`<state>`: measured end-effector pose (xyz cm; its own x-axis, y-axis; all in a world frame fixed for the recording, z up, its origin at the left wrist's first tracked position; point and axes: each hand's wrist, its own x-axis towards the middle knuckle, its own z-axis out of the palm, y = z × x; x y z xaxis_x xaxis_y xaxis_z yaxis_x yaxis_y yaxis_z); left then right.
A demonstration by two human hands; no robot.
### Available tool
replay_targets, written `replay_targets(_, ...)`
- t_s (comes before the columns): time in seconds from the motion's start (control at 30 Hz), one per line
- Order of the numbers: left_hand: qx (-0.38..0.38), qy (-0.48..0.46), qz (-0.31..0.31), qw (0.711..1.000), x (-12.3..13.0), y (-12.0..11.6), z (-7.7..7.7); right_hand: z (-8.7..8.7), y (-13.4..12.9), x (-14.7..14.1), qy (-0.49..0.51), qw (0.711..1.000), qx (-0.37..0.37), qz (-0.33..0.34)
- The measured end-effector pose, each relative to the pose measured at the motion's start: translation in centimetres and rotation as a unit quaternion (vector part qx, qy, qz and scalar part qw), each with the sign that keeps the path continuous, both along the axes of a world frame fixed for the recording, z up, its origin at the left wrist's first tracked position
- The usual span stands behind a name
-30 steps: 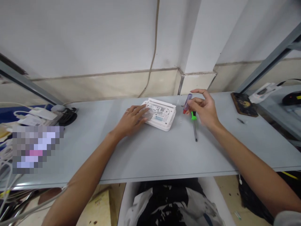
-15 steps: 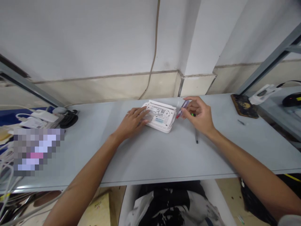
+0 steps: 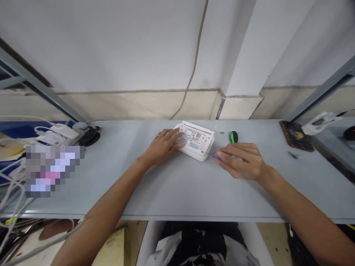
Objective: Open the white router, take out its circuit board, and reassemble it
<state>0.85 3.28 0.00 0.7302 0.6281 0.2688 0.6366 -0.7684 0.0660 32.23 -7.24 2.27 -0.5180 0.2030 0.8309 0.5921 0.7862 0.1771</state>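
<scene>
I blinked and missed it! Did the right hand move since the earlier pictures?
Yes. The right hand has moved nearer to the front table edge than it was before.

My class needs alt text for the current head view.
A person's left hand touches a white device on a gray table; the right hand holds a purple object beside it. A green-black handle lies nearby.

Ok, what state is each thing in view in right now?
Router: underside up on the table.
Left hand: spread, resting on the router.
Right hand: closed on the purple tool.
Purple tool: held, mostly hidden.
Green-and-black handle: lying on the table, beyond the right hand.
Dark object with gold picture: lying flat.
</scene>
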Motion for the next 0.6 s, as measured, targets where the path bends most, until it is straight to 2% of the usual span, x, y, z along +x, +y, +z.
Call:
replay_targets(0.1,0.010,0.003,0.003,1.000,0.0,-0.2,-0.1,-0.2,0.5,1.8,0.022,0.999,0.000,-0.028)
replay_targets(0.2,0.010,-0.001,0.014,1.000,0.0,-0.4,-0.3,-0.5,0.0,3.2,-0.023,0.999,-0.011,-0.041)
replay_targets(0.33,0.001,-0.017,0.015,1.000,0.2,-0.5,-0.6,-1.5,-1.6,3.4,-0.091,0.994,-0.003,-0.067)
replay_targets(0.43,-0.001,-0.022,0.011,1.000,0.4,-0.5,-0.7,-2.7,-1.9,3.2,-0.098,0.991,-0.020,-0.090)
replay_targets(0.5,-0.002,-0.020,0.011,1.000,0.4,-0.5,-0.7,-3.3,-1.6,3.3,-0.046,0.991,-0.082,-0.099)
replay_targets(0.53,-0.002,-0.019,0.011,1.000,0.5,-0.5,-0.6,-3.6,-1.4,3.4,0.001,0.984,-0.140,-0.107)
replay_targets(0.57,-0.002,-0.018,0.011,1.000,0.5,-0.5,-0.6,-3.7,-1.0,3.5,0.055,0.968,-0.215,-0.117)
replay_targets(0.6,-0.003,-0.016,0.012,1.000,0.6,-0.5,-0.5,-3.8,-0.7,3.7,0.107,0.940,-0.299,-0.126)
